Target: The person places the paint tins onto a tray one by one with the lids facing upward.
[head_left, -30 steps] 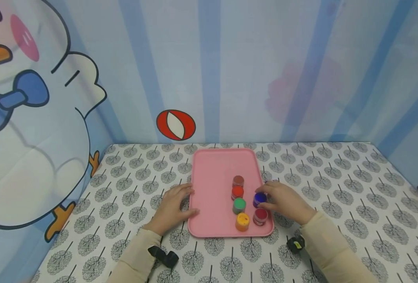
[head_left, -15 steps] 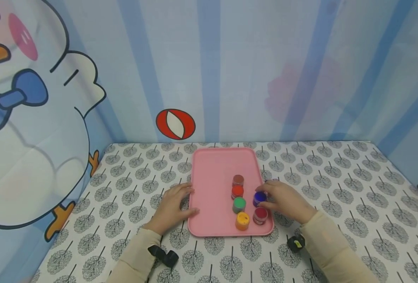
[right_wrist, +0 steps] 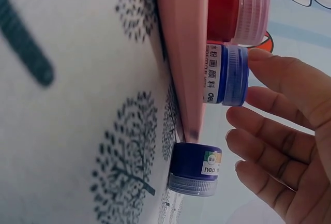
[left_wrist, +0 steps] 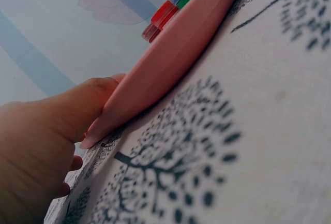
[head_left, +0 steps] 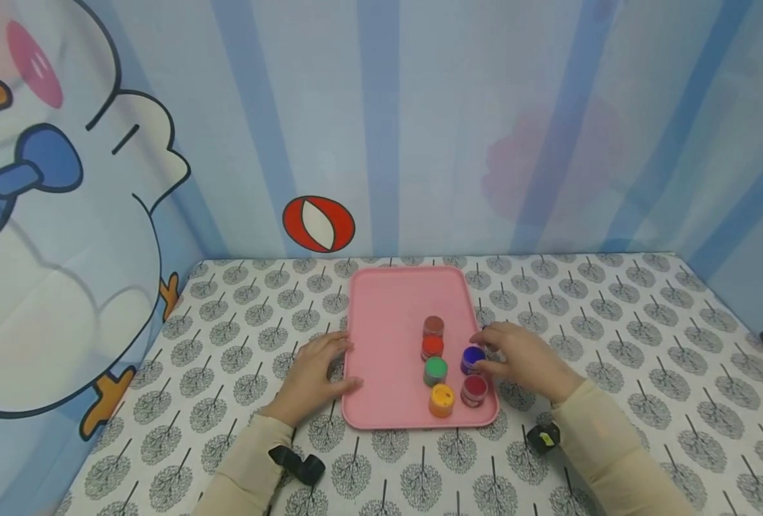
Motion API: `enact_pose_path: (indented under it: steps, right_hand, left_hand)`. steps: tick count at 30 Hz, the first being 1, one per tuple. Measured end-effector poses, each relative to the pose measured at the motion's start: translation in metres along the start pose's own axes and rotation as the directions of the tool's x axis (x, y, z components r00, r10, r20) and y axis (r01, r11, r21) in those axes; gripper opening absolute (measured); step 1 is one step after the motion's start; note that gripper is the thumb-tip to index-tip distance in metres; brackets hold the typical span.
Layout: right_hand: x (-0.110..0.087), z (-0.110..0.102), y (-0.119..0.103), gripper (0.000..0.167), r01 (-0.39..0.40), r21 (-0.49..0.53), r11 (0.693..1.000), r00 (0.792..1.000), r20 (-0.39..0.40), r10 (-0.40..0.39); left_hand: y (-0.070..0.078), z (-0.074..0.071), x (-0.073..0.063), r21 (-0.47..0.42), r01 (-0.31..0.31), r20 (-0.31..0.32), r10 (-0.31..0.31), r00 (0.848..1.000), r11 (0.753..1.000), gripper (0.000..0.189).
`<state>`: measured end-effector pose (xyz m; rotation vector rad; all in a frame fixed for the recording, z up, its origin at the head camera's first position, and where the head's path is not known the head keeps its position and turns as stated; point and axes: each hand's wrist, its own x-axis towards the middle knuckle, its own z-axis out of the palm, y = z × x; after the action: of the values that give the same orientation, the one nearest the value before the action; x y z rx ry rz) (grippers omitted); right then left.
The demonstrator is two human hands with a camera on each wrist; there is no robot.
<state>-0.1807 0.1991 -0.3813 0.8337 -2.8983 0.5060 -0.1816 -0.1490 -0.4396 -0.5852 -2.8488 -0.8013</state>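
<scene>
In the head view, my left hand [head_left: 312, 376] rests at the left rim of the pink tray [head_left: 381, 301], thumb over the edge. My right hand [head_left: 526, 358] is at the tray's right side, beside a small blue paint jar [head_left: 471, 355] standing upright inside. The right wrist view shows the thumb tip at the lid of that blue paint jar [right_wrist: 230, 76], the other fingers spread and loosely bent. Next to it stands a dark red paint jar [head_left: 474, 388]. A row of brown [head_left: 433, 326], red [head_left: 432, 345], green [head_left: 435, 370] and yellow [head_left: 442, 398] paint jars stands left of these.
Outside the tray, a dark blue paint jar [right_wrist: 196, 167] lies on its side on the tree-print tablecloth [head_left: 614, 344], nearly hidden by my right hand in the head view. A cartoon-print curtain [head_left: 446, 129] hangs behind the table.
My right hand has shifted slightly right and its fingers have loosened from around the blue paint jar, which stays in place. The left hand has not moved. The head view has tilted slightly.
</scene>
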Motion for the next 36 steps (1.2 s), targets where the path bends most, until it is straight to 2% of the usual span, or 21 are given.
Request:
enact_pose_path:
  steps: [5,17,31,36]
  right_hand:
    - [0.0,-0.002,0.002,0.04,-0.011,0.002,1.0,1.0,-0.006,0.011]
    - [0.001,-0.002,0.017,0.037,-0.031,-0.026,0.999,0.994,-0.103,0.028]
    - [0.001,-0.002,0.028,0.038,-0.068,-0.013,0.998,0.987,-0.144,0.065]
    - [0.0,-0.002,0.031,0.04,-0.099,-0.012,0.995,0.986,-0.133,0.097]
  left_hand:
    - [0.001,-0.001,0.0,-0.013,0.005,0.001,-0.005,1.0,1.0,0.065]
    - [-0.001,0.0,0.001,-0.002,-0.001,0.006,0.001,1.0,1.0,0.064]
    - [0.0,0.0,0.0,-0.002,-0.008,-0.002,0.008,1.0,1.0,0.064]
    - [0.0,0.0,0.0,-0.003,-0.007,-0.001,0.007,1.0,1.0,0.064]
